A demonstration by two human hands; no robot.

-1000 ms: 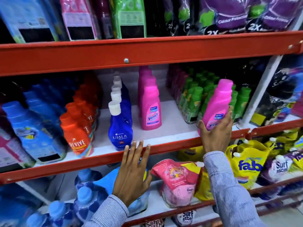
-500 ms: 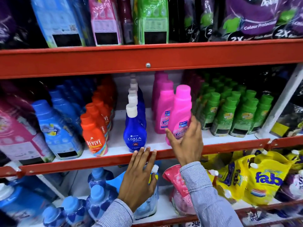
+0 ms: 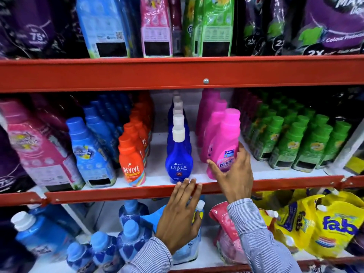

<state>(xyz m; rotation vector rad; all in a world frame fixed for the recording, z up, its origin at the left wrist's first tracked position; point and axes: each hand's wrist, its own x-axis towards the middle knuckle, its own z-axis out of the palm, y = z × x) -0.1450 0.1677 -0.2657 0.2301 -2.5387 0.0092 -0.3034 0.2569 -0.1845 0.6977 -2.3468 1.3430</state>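
Observation:
A pink Vanish bottle (image 3: 224, 138) stands upright at the front of a row of like pink bottles on the middle shelf. My right hand (image 3: 234, 180) holds it low down, thumb on its left side and fingers round its right side. My left hand (image 3: 181, 213) rests flat on the red front edge of the shelf (image 3: 118, 192), fingers straight, just below a blue Ujala bottle (image 3: 178, 160).
Orange Revive bottles (image 3: 132, 164) and blue bottles stand to the left, green bottles (image 3: 307, 144) to the right. The red beam of the upper shelf (image 3: 137, 73) hangs close above the bottle tops. Yellow fab pouches (image 3: 334, 223) and a pink pouch lie below.
My right hand carried the pink bottle leftwards from in front of the green bottles and set it at the front of the pink row. My left hand stayed on the shelf edge.

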